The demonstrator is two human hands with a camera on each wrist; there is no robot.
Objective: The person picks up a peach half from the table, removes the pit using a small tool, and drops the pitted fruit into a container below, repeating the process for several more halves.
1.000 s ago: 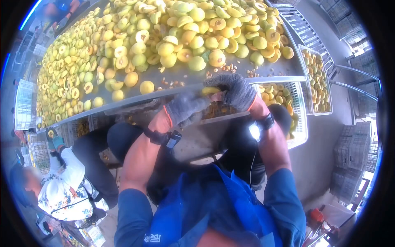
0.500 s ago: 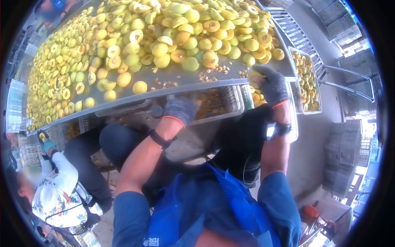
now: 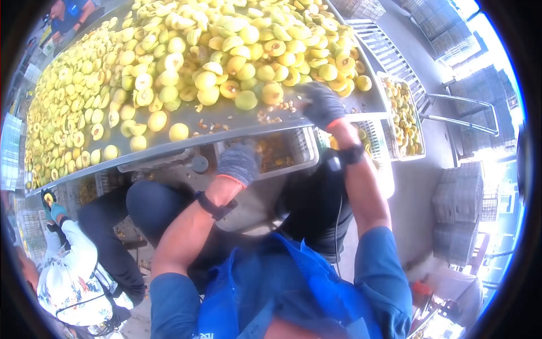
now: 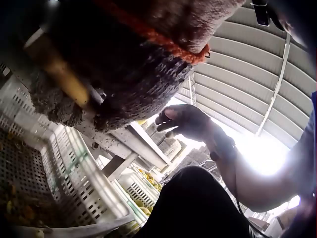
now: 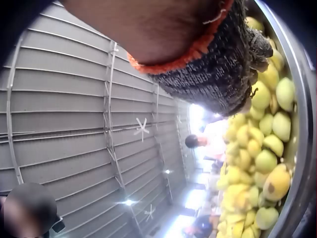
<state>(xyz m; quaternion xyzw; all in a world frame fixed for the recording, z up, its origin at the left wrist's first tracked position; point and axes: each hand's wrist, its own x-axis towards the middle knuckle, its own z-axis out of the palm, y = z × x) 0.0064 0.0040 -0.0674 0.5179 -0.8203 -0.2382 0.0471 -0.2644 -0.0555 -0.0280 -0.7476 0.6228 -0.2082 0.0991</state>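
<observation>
My gloved left hand [image 3: 240,162] is just below the front edge of a metal table [image 3: 209,125], above a crate. Its fingers are curled round a tool with a yellowish handle [image 4: 69,83] and metal showing at its ends; the glove hides the rest. My gloved right hand [image 3: 324,105] reaches over the table's edge beside the heap of yellow-green stone fruit [image 3: 265,53], many cut in half. In the left wrist view the fingers of the right hand [image 4: 185,121] are loosely bent, with nothing seen in them. Loose pits [image 3: 271,114] lie near the edge.
Under the table stands a white crate [image 3: 307,148] with brownish scraps. Further right are crates of fruit, including a fruit crate [image 3: 403,118] beside a slatted metal rack [image 3: 389,53]. A person in a floral top [image 3: 70,282] sits close at my left. Stacked crates [image 3: 457,209] stand at the right.
Both hands were together at the table edge. The right hand then carried a fruit piece right, over the crate; now it is back left over the table without it. The left hand has drawn slightly left.
</observation>
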